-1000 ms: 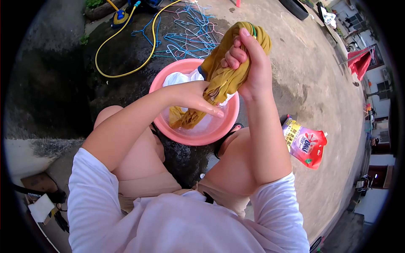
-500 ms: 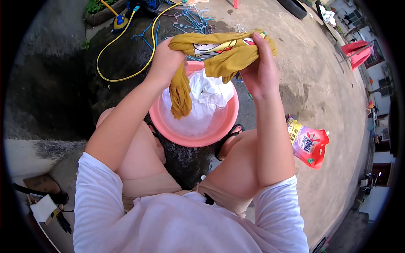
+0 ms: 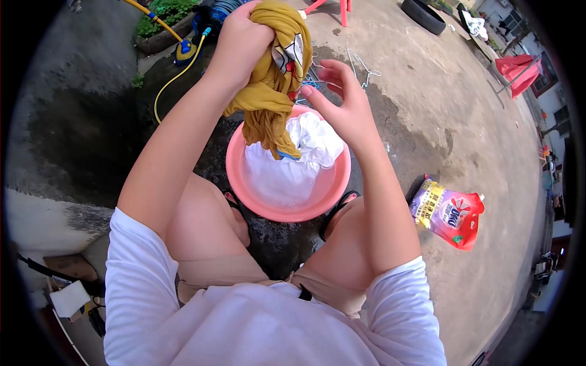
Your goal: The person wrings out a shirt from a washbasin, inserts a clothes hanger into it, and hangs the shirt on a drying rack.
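Observation:
A mustard-yellow garment (image 3: 268, 104) with a printed cartoon patch hangs bunched and folded from my left hand (image 3: 240, 46). My left fingers are closed round its top. To the right of the cloth is my right hand (image 3: 345, 110), its thumb and fingers apart and holding nothing. Below both hands, between my feet, stands a pink basin (image 3: 292, 215). White wet cloth (image 3: 312, 143) lies in its cloudy water, and the garment's lower end dangles over it.
On the ground to the right lies a red and purple detergent bag (image 3: 448, 213). Beyond the basin are loose wire hangers (image 3: 364, 70). A yellow hose (image 3: 177, 79) runs at the upper left. Farther off are a black tyre (image 3: 423, 17) and pink fabric (image 3: 517, 76) on a rack.
The garment was stretched between both hands. Now my right hand has let go, and the cloth hangs gathered from my left hand, which has moved up.

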Tool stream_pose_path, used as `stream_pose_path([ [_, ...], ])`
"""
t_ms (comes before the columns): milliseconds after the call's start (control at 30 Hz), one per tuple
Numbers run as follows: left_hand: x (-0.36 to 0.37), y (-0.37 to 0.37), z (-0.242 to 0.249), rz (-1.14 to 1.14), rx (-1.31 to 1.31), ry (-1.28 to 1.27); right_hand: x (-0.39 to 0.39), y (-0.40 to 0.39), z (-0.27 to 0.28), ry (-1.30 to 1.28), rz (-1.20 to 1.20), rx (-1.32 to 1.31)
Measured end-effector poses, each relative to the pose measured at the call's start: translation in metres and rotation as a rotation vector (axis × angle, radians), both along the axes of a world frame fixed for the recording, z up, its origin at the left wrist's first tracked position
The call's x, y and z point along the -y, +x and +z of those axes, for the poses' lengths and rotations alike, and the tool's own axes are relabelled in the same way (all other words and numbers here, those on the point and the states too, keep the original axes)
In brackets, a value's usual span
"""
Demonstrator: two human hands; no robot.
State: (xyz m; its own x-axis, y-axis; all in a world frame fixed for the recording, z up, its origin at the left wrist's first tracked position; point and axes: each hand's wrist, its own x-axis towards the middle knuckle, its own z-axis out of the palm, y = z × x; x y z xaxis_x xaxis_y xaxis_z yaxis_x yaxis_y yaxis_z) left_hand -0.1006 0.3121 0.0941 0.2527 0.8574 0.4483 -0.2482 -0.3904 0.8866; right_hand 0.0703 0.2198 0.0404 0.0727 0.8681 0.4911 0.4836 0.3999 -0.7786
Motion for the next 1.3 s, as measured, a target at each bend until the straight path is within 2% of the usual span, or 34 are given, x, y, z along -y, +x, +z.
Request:
stream_pose_path([
  [67,0.009,0.011,0.005,0.004,-0.105,-0.005,0.009,-0.018,0.008,-0.002,0.249,-0.273],
  [133,0.026,0.025,0.011,0.035,-0.266,0.030,0.005,-0.027,0.007,-0.030,0.402,-0.331],
  [167,0.029,0.029,0.007,-0.020,-0.338,0.047,0.002,-0.029,0.002,0.034,0.296,-0.257],
  [267,0.039,0.031,0.003,-0.091,-0.585,0.128,-0.014,-0.023,-0.013,-0.150,0.283,-0.372],
  [367,0.036,0.014,0.005,-0.377,-0.616,-0.141,-0.012,-0.026,-0.020,-0.288,0.315,-0.573],
  [467,0.035,0.002,-0.006,-0.517,-0.490,-0.034,-0.015,-0.026,-0.026,-0.358,0.340,-0.819],
  [500,0.042,0.006,-0.003,-0.518,-0.534,-0.073,-0.011,-0.029,-0.019,-0.352,0.342,-0.802],
  [533,0.042,0.011,-0.015,-0.419,-0.523,0.008,-0.006,-0.031,-0.014,-0.382,0.381,-0.766],
  [600,0.039,0.020,-0.015,-0.464,-0.543,-0.102,0.004,-0.034,-0.007,-0.448,0.456,-0.690],
  [633,0.039,0.023,-0.017,-0.470,-0.478,-0.085,0.006,-0.036,-0.003,-0.567,0.477,-0.760],
  [767,0.041,0.028,-0.023,-0.487,-0.255,-0.107,0.004,-0.034,0.000,-0.605,0.539,-0.729],
  [833,0.042,0.030,-0.024,-0.455,-0.166,-0.130,0.003,-0.036,0.001,-0.596,0.481,-0.741],
  [967,0.043,0.029,-0.021,-0.338,-0.242,-0.097,-0.003,-0.043,-0.006,-0.528,0.365,-0.639],
  [1133,0.042,0.028,-0.020,-0.265,-0.311,-0.098,-0.001,-0.050,-0.003,-0.430,0.387,-0.575],
  [1300,0.035,0.023,-0.025,-0.326,-0.299,-0.155,0.002,-0.055,-0.004,-0.411,0.378,-0.589],
])
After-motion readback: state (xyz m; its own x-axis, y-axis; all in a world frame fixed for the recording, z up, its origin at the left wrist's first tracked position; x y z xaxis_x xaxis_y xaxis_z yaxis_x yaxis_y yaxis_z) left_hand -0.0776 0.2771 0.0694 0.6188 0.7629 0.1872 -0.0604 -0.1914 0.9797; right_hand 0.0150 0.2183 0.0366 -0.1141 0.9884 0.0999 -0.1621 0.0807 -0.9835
